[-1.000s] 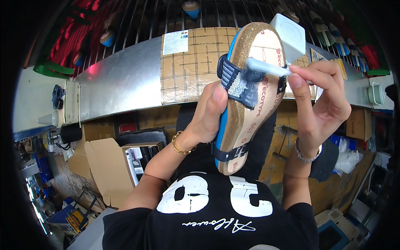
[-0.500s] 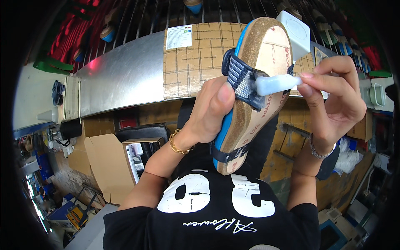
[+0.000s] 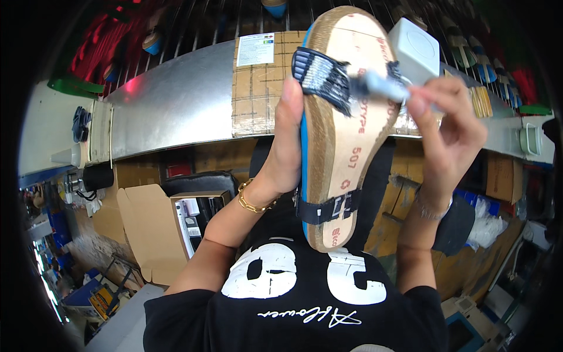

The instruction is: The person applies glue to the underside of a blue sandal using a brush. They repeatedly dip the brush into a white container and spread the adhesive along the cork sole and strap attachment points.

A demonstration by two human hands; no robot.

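Note:
My left hand [image 3: 285, 141] grips the blue edge of an unfinished sandal [image 3: 346, 155], its thumb by the wide strap. The sandal stands nearly upright, its pale printed underside and brown cork rim facing me. A frayed dark woven strap end [image 3: 325, 76] lies folded over the wide part, and a narrower dark strap [image 3: 328, 210] crosses the lower end. Between thumb and fingers, my right hand [image 3: 448, 126] pinches a pale brush-like tool [image 3: 384, 87], smeared by motion. Its darker tip is close to the strap end; whether they touch I cannot tell.
A white box-shaped container [image 3: 415, 50] stands behind the sandal. Wrapped cardboard [image 3: 252, 94] lies on the metal bench [image 3: 176, 100]. Beyond runs a rack of metal bars [image 3: 223, 23] with more blue-bottomed shoes. An open carton [image 3: 149, 229] sits lower left.
The sandal has moved up and left and turned more upright, its underside now facing me more fully. My right hand has shifted slightly left and down with the tool.

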